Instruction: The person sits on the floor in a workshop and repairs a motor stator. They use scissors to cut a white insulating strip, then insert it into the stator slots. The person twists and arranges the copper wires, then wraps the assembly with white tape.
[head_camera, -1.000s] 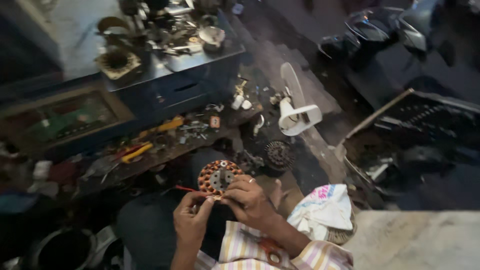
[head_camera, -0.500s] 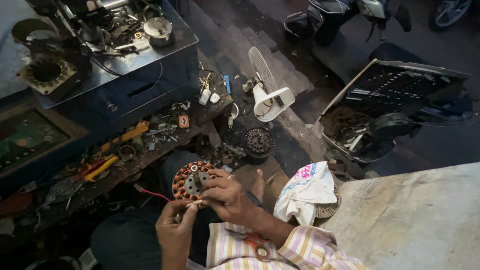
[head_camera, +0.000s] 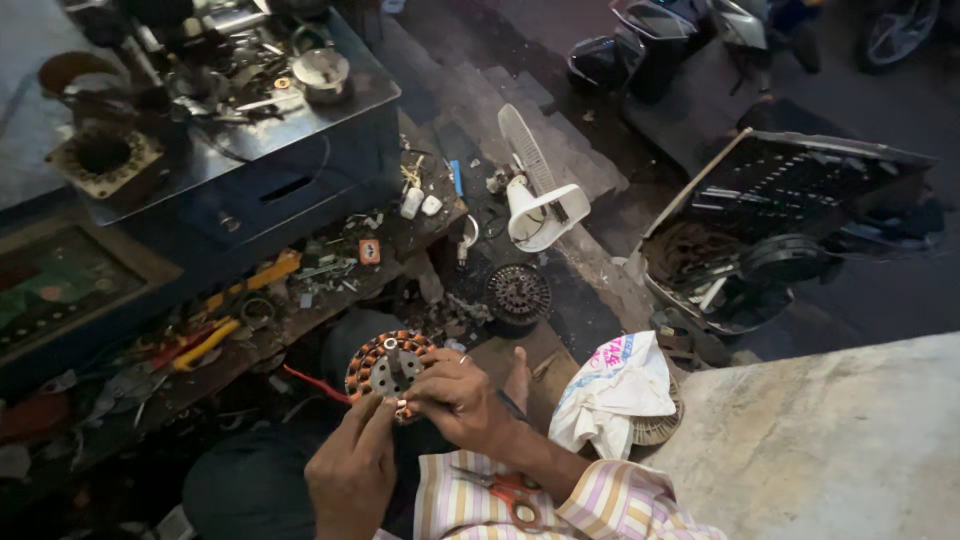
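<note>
A round motor stator (head_camera: 384, 364) with copper-coloured coils and a grey metal centre sits over my lap. My right hand (head_camera: 458, 398), in a striped sleeve, grips its right edge. The fingertips of my left hand (head_camera: 352, 470) pinch its lower rim. A thin red wire (head_camera: 305, 385) trails off the stator to the left. Scissors with orange handles (head_camera: 503, 490) lie against my striped shirt just below my right wrist.
A cluttered low workbench (head_camera: 250, 300) with a yellow-handled tool (head_camera: 205, 345) runs along the left. A white fan part (head_camera: 540, 210) and a dark round rotor (head_camera: 518, 293) lie ahead. A white cloth (head_camera: 612, 392) is at my right, a concrete slab (head_camera: 830, 450) beyond it.
The view has swung, so the stator and hands sit further left in the picture. Both hands stay on the stator, with the left fingers now at its lower rim.
</note>
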